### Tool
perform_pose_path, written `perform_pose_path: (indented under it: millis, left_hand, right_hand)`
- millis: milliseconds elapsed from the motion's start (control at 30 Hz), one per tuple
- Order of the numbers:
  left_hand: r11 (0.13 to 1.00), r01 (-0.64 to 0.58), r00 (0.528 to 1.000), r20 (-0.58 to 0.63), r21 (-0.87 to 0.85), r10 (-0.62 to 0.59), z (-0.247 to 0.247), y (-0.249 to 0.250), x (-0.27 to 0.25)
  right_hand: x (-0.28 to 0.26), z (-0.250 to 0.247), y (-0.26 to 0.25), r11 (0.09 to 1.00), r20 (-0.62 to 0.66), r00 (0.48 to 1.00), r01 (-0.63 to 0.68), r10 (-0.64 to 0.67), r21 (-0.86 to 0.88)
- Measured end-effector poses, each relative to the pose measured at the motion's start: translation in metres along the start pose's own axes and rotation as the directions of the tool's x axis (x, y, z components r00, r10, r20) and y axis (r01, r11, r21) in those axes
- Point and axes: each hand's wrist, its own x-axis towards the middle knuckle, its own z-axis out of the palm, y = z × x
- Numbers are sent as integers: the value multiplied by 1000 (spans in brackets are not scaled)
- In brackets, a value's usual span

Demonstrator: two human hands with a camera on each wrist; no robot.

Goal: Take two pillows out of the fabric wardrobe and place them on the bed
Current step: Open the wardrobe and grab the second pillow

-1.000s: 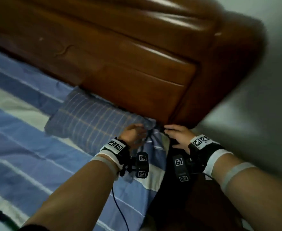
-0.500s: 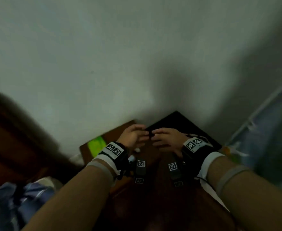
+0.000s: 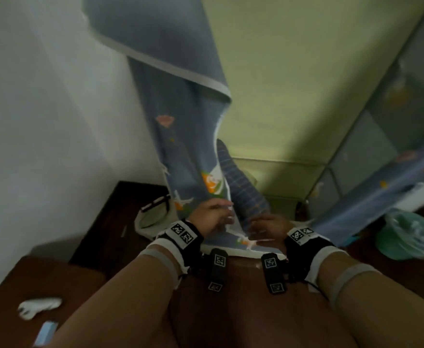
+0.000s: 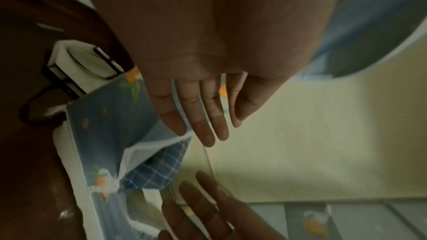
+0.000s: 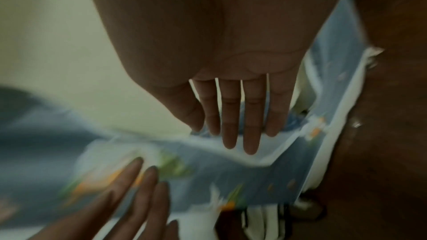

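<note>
The wardrobe [image 3: 293, 84] stands open, its blue flap [image 3: 160, 41] thrown up; a plaid pillow [image 3: 241, 187] leans on end at the left of its pale green inside. A second ago the view showed the bed with a pillow on it, then bare wall; now it faces the wardrobe. The left hand [image 3: 212, 214] and right hand [image 3: 268, 226] reach toward the pillow, fingers straight, holding nothing.
</note>
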Motion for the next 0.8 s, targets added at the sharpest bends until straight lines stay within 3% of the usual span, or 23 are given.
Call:
perform_pose_path:
  millis: [133, 267, 500, 667, 800]
  left_hand:
    - [996, 25, 996, 85, 90, -33, 45, -9, 53]
    - [990, 89, 994, 56, 113, -95, 81, -31, 104]
    - [970, 244, 955, -179, 20, -237, 113, -63, 214]
    - [957, 236, 864, -414, -170, -287, 118, -74, 289]
    - [943, 245, 752, -570, -224, -331, 99, -114, 339]
  right_hand:
    - [20, -50, 25, 987, -35, 989, -143, 146, 68]
    - [49, -81, 44, 992, -125, 984, -120, 124, 44]
    - [160, -145, 33, 985, -56, 987, -146, 152, 95]
    - [265, -181, 2, 978, 30, 986, -166, 164, 124]
    - [314, -188, -2, 966, 57, 973, -230, 225, 120]
